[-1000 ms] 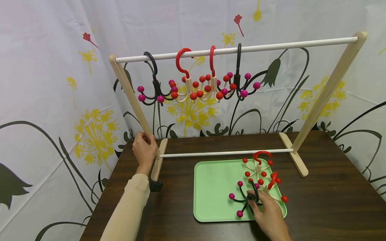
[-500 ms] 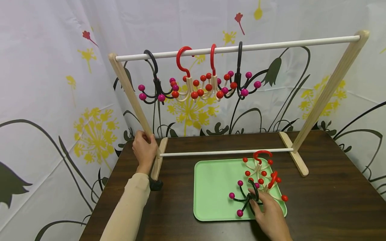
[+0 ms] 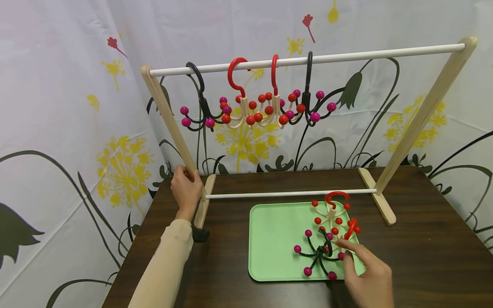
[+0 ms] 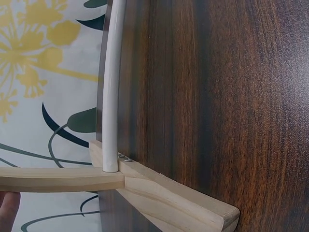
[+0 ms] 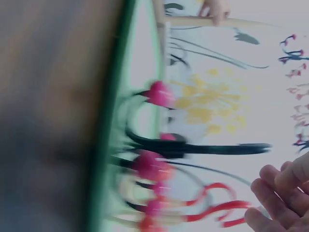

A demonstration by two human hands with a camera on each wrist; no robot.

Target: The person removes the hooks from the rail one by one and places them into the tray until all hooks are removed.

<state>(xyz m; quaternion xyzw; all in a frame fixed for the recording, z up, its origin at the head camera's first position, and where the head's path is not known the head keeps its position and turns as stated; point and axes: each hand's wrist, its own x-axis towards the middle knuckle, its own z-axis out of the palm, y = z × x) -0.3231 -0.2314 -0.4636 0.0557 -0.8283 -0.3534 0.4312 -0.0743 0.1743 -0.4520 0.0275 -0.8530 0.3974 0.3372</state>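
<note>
My left hand (image 3: 186, 188) grips the left wooden upright (image 3: 168, 122) of a small rack, low down near its foot; a fingertip shows in the left wrist view. The green tray (image 3: 269, 239) bears a black hook hanger (image 3: 319, 252) with curved arms tipped in magenta balls, standing on its arms with its hook up. To its right is my right hand (image 3: 367, 271), thumb and fingers apart and holding nothing. Its fingertips are close by a red-hooked cream hanger (image 3: 349, 229) with red balls, partly hidden. Behind that stands another red-hooked hanger (image 3: 331, 214).
Along the rack's white top rail (image 3: 358, 55) hang two black hangers and two red-hooked ones, their arms close together. A lower rail (image 3: 289, 194) runs behind the tray. The brown table (image 3: 423, 239) extends to the right, and a flower-printed curtain (image 3: 77, 128) is behind.
My right hand has let go of the black hanger and moved right, its fingers parting. The hanger stays where it was on the tray. My left hand keeps its grip on the upright.
</note>
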